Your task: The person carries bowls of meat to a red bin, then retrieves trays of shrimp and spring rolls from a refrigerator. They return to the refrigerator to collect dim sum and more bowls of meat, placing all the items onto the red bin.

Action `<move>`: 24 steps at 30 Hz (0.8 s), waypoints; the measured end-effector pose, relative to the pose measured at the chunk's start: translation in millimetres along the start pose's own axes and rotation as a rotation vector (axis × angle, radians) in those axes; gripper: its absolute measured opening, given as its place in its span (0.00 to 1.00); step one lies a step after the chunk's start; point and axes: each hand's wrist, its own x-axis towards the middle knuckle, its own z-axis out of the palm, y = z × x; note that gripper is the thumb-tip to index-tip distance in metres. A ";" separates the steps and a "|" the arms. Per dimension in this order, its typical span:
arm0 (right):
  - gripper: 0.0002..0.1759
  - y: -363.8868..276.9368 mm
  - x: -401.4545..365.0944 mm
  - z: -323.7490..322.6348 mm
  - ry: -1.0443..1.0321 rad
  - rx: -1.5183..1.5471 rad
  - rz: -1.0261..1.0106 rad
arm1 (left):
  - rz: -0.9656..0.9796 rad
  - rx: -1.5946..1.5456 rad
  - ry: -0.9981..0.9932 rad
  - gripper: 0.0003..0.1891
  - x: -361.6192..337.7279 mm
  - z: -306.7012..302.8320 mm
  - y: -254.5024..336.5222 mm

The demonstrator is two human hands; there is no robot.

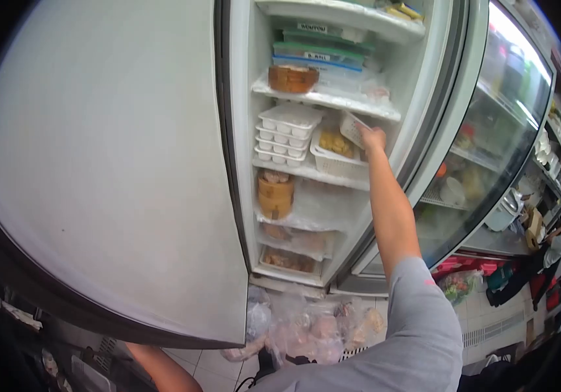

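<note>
My right hand [373, 138] reaches into the open freezer and grips the edge of a small white perforated plastic basket [352, 128], which is tilted. Just beneath it, on the same shelf, a larger white basket [339, 166] holds yellow food pieces [334, 141]. To the left stands a stack of white compartment trays [283, 136]. My left forearm [163, 369] shows low in the view beside the bottom of the freezer door [110, 163]; the door hides the left hand.
Labelled green-lidded boxes [319, 49] and a brown round container [293, 79] occupy the shelf above. Below is a bamboo steamer [275, 196]. Plastic bags of food [313, 326] lie on the floor by the freezer. A glass-door fridge [483, 130] stands right; a person [528, 268] is beyond.
</note>
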 end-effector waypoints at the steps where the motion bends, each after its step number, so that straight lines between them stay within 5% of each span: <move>1: 0.25 -9.3 0.5 -0.9 0.005 0.009 -0.008 | 0.009 0.009 -0.007 0.25 -3.0 2.9 4.6; 4: 0.20 6.2 -23.9 -28.3 0.015 0.100 -0.121 | 0.224 0.053 -0.009 0.26 -16.5 0.9 36.9; 6: 0.15 4.1 -73.8 -66.3 -0.043 0.184 -0.162 | 0.891 -0.075 -0.372 0.23 -18.8 -38.3 49.5; 8: 0.12 18.4 -118.3 -98.2 -0.092 0.251 -0.206 | 0.859 -0.280 -1.010 0.19 -73.0 -7.9 33.5; 9: 0.11 26.4 -142.7 -113.7 -0.111 0.307 -0.275 | 0.878 -0.117 -1.078 0.14 -101.4 45.7 23.7; 10: 0.11 30.3 -168.1 -129.4 -0.130 0.371 -0.353 | 0.598 0.103 -0.867 0.17 -131.7 36.7 -27.0; 11: 0.14 23.8 -198.7 -149.8 -0.217 0.448 -0.280 | -0.032 0.023 -1.024 0.24 -144.1 75.5 -48.1; 14: 0.13 35.8 -274.0 -193.7 -0.397 0.312 -0.326 | -0.836 -0.198 -1.056 0.37 -176.5 96.5 -132.1; 16: 0.13 40.9 -307.9 -204.1 -0.365 0.120 -0.585 | -0.933 -0.294 -1.035 0.36 -198.4 106.5 -139.4; 17: 0.15 43.1 -319.0 -205.8 -0.508 0.208 -0.622 | -1.068 -0.371 -0.990 0.35 -207.6 102.9 -144.6; 21: 0.21 41.9 -308.9 -193.0 -0.975 0.187 -0.753 | -1.049 -0.155 -0.984 0.31 -187.6 62.7 -193.0; 22: 0.24 30.7 -286.9 -190.5 -1.194 0.217 -0.762 | -1.152 -0.207 -0.857 0.29 -175.0 46.3 -200.7; 23: 0.26 16.6 -261.4 -188.1 -1.329 0.187 -0.425 | -1.239 -0.275 -0.740 0.28 -160.2 45.5 -211.2; 24: 0.22 13.6 -230.7 -167.7 -1.137 0.233 -0.476 | -1.249 -0.273 -0.763 0.28 -146.6 51.1 -223.0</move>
